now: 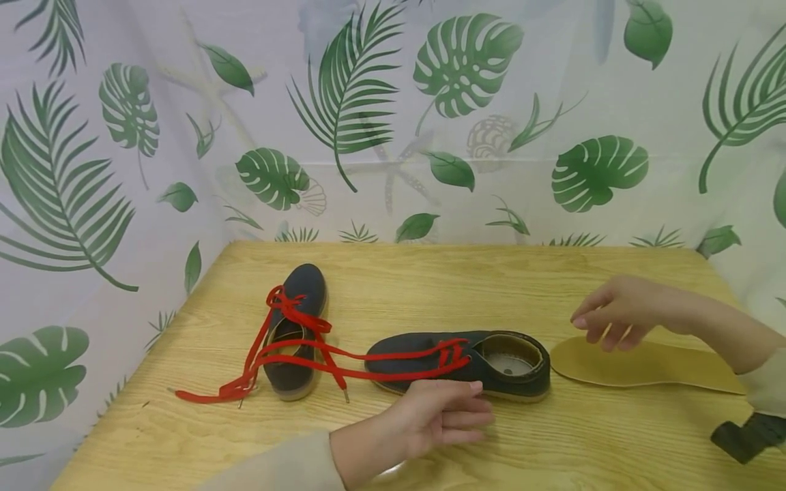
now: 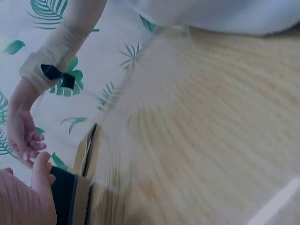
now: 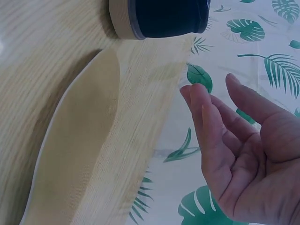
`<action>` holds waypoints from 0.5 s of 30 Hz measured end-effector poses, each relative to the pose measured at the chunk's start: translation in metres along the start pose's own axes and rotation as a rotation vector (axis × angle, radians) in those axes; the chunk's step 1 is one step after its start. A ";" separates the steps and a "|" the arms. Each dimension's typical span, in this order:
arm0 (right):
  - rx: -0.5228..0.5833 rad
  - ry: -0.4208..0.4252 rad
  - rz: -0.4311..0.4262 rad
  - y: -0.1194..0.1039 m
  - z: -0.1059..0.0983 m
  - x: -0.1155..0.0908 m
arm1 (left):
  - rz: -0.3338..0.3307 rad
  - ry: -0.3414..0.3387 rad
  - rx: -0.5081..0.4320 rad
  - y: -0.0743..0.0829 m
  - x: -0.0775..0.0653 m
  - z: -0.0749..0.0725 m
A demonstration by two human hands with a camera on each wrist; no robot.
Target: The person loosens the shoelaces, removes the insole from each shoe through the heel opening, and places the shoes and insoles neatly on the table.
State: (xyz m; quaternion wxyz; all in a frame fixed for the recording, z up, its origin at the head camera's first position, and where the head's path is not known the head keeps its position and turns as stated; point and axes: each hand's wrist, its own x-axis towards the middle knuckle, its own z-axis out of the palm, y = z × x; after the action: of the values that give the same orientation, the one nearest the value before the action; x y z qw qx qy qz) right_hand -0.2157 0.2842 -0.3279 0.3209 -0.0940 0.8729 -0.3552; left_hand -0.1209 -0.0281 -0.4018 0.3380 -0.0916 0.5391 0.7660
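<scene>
A dark shoe (image 1: pixel 417 344) with red laces lies sideways in the middle of the table, its toe to the left and its opening showing a pale inside. My left hand (image 1: pixel 430 419) is in front of it, fingers extended, overlapping the shoe's near edge in the head view. Over the tan insole (image 1: pixel 645 368), right of the shoe's heel, hovers my right hand (image 1: pixel 620 314). In the right wrist view its fingers (image 3: pixel 211 126) are loosely bent with nothing between them, and the insole (image 3: pixel 79 126) lies flat on the wood.
A second dark shoe (image 1: pixel 307 286) with red laces (image 1: pixel 245 382) stands at the left, toe away from me. Laces from the middle shoe stretch across it. A leaf-patterned cloth (image 1: pixel 381 123) rises behind the table (image 1: pixel 467 279). A black strap (image 1: pixel 746 436) shows by the right sleeve.
</scene>
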 end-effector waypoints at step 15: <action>0.033 -0.138 0.059 -0.032 0.012 0.037 | -0.089 0.139 -0.569 -0.013 0.007 0.039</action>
State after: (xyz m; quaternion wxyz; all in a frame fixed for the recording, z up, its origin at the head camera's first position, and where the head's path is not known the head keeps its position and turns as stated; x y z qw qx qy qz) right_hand -0.2389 0.2395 -0.3312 0.3924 -0.0870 0.8450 -0.3528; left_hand -0.1097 0.0122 -0.3993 0.2943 -0.2583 0.3199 0.8627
